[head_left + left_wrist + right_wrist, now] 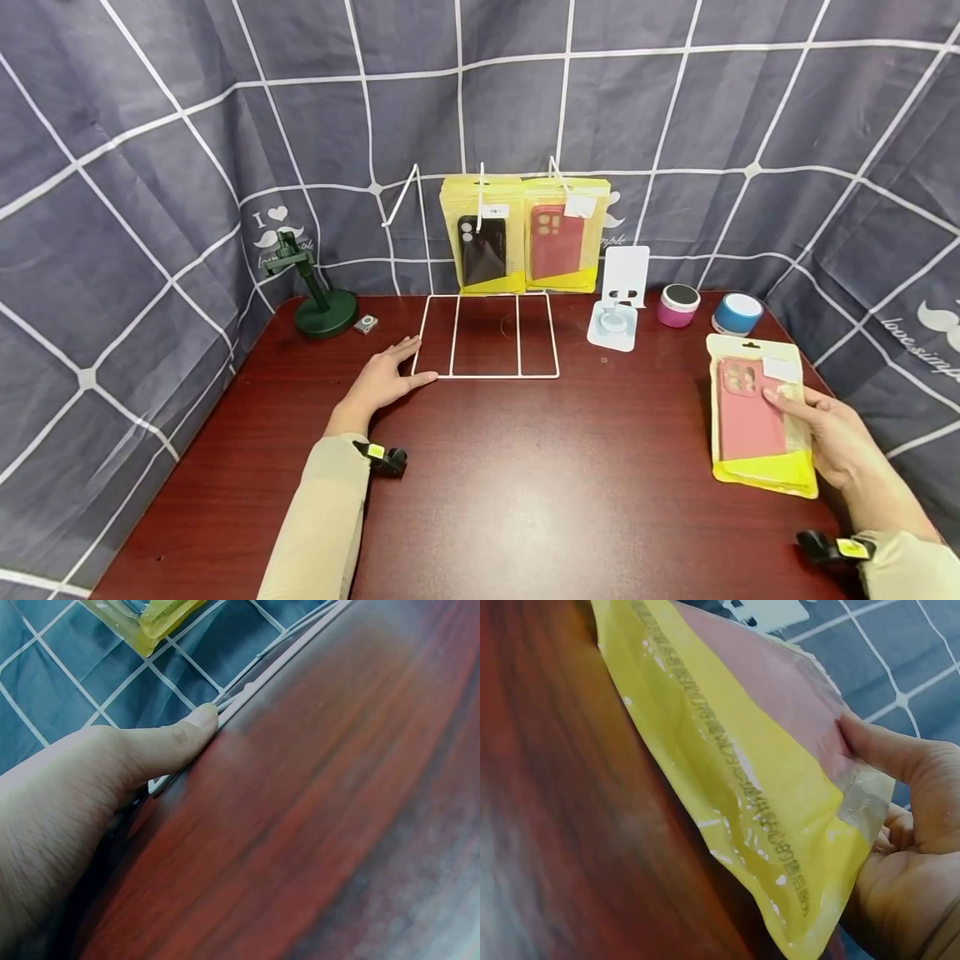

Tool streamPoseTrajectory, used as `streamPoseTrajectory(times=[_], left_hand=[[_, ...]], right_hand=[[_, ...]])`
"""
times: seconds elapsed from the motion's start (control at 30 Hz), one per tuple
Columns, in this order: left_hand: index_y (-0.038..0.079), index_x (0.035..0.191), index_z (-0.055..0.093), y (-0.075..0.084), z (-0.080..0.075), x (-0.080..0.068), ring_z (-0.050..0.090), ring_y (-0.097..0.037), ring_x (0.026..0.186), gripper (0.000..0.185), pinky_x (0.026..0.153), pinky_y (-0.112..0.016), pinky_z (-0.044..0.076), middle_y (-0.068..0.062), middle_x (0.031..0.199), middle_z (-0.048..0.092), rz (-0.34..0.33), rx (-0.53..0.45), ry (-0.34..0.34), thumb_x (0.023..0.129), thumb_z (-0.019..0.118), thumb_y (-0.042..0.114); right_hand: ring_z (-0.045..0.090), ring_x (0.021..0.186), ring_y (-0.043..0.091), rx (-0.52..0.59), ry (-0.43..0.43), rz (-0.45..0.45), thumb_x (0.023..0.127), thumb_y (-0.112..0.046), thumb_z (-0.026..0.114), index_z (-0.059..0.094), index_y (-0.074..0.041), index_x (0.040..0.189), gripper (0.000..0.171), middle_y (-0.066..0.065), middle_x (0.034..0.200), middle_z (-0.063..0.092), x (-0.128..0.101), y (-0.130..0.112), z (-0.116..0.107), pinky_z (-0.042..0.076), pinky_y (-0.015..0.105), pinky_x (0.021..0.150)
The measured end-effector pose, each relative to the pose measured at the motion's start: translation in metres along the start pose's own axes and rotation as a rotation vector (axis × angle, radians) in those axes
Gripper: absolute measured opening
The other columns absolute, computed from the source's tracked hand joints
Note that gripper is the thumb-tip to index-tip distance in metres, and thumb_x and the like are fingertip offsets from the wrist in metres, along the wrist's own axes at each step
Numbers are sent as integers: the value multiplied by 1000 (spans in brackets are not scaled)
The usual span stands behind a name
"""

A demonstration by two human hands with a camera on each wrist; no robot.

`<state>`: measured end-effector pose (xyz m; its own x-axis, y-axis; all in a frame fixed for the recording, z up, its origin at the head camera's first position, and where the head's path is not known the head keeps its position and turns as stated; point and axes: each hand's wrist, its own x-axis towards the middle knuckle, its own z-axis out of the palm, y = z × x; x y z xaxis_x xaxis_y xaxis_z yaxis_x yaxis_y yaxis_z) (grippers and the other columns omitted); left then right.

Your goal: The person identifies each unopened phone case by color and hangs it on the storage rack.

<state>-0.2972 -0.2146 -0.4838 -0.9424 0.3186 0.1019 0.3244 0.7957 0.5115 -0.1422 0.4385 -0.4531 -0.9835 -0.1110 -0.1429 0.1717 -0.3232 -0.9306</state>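
Your right hand [840, 442] grips 1 pink packaged case [757, 412], well right of the wire rack [487, 333]; not yet hung. 2 stacks hang there. Your left hand [386, 379] lies flat, steadying the rack's base.

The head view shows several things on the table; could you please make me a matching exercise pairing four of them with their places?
Things:
1. green stand
2. wire rack
3. pink phone case packet
4. blue speaker

Places:
A. held in the right hand
B. far left corner of the table
C. touched by the left hand
D. right of the pink speaker

Pairs: 1-B, 2-C, 3-A, 4-D
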Motion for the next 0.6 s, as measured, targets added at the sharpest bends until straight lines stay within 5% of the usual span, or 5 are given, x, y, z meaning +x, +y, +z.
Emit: streamPoseTrajectory(times=[0.4,0.6], left_hand=[[18,154,43,2,-1,-1,32,-36,147,92,118,-52,27,-6,160,36,1,14,1,83,66,72],[17,154,44,2,-1,-1,33,-37,146,90,118,-53,28,-7,160,37,7,16,6,84,66,70]], right_hand=[[75,77,23,42,-4,-113,105,-3,49,74,-9,104,27,8,90,76,12,-17,48,61,38,64],[75,81,23,70,-100,-179,105,0,45,73,-5,108,29,11,94,76,19,-37,88,61,37,67]])
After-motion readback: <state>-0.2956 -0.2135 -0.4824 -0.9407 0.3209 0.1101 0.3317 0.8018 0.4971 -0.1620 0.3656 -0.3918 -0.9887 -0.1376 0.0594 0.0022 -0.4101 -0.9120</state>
